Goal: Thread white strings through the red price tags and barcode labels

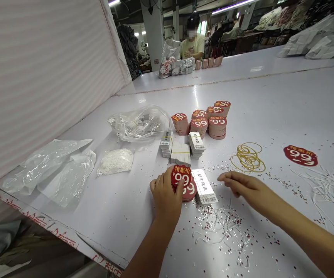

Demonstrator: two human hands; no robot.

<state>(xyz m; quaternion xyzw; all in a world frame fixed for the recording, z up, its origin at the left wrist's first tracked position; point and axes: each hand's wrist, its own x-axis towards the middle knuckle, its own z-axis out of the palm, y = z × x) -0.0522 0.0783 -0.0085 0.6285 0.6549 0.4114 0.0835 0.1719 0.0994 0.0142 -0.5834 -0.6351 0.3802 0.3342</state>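
Note:
My left hand [167, 193] pinches a red round tag [181, 173] marked 99, thumb on its face, just above a short stack of similar red tags [189, 192]. Right beside that stack lies a pile of white tags [204, 187] with black characters and a barcode. My right hand [236, 183] hovers to the right of the white pile, its thumb and fingers drawn together; whether anything thin is between them is too small to tell. Loose white strings [227, 227] lie on the table in front of the white pile.
Behind are banded white tag bundles [181, 153] and several red tag stacks [199, 125]. Yellow rubber bands [248, 157], a red tag pile [300, 155] and white strings [331, 193] lie right. Plastic bags [139, 123] are left. A person [192, 42] is at the table's far side.

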